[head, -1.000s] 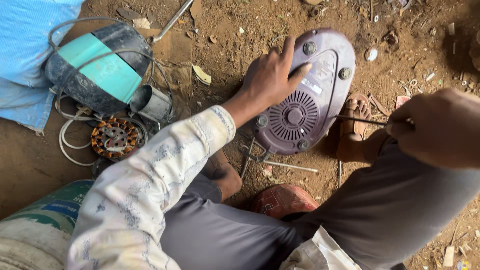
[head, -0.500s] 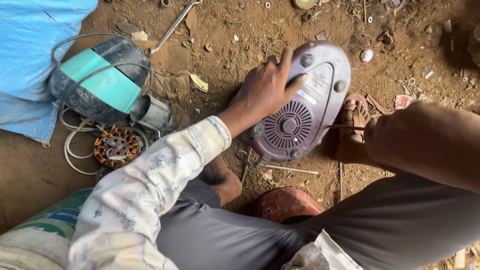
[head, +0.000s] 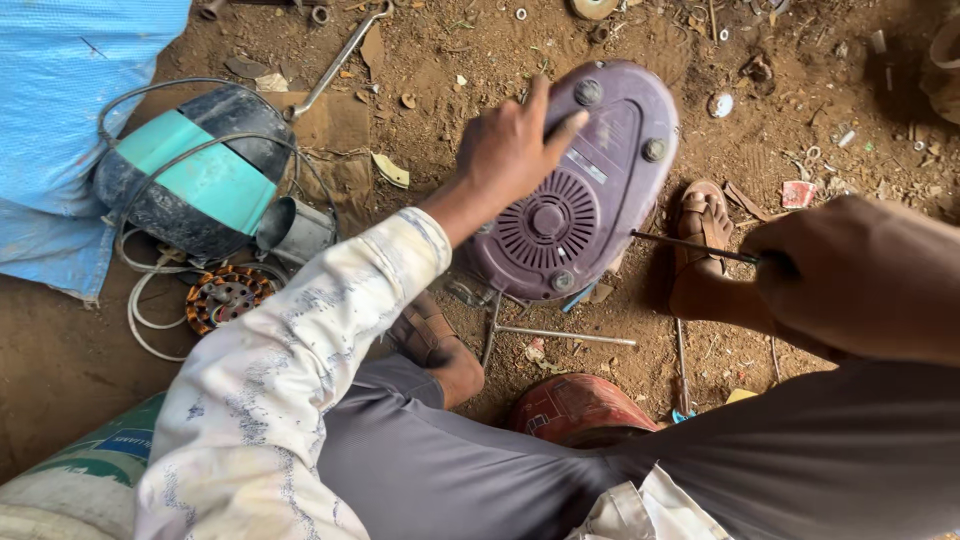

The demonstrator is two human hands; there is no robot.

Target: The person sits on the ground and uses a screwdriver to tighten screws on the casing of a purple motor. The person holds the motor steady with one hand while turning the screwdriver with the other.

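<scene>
The left hand (head: 515, 150) presses flat on the purple casing (head: 580, 185) mid-frame, while the right hand (head: 850, 275), lower right, pinches a thin screwdriver (head: 695, 246) pointing left at it.

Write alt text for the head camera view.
A person's left hand steadies a purple oval appliance base tipped up on dirt ground, while the right hand holds a thin screwdriver towards its edge. A dark motor housing with a teal band lies to the left.

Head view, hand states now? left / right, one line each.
Left hand: open, fingers spread flat on the purple appliance housing, steadying it.
Right hand: closed around a thin metal tool whose tip points at the housing's edge.
</scene>
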